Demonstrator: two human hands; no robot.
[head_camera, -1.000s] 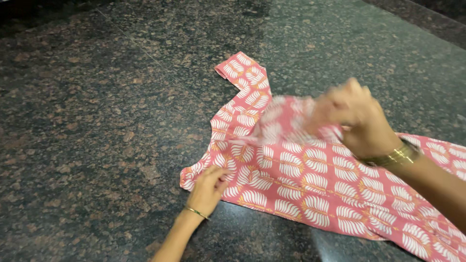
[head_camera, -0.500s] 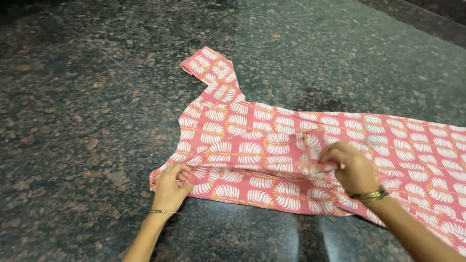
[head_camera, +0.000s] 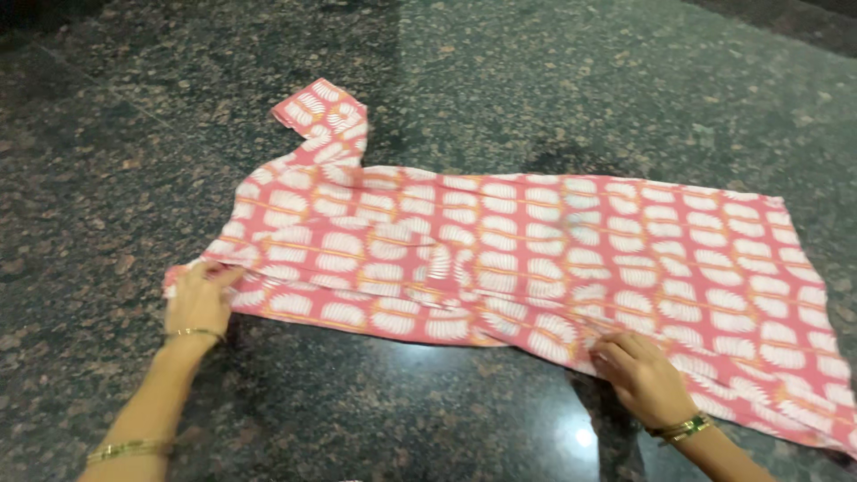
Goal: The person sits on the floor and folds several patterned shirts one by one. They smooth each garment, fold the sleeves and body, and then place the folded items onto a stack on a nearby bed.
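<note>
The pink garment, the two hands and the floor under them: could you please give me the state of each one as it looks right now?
Pink patterned garment: spread flat, near side folded over, one sleeve sticking out at the far end.
Left hand: fingers pressed on the garment's near corner.
Right hand: fingers pinching the garment's near edge.
Dark speckled stone floor: polished, reflecting a light.

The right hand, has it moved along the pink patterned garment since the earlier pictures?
Yes. The right hand has moved from the middle of the pink patterned garment to its near edge, further from the short sleeve.
</note>
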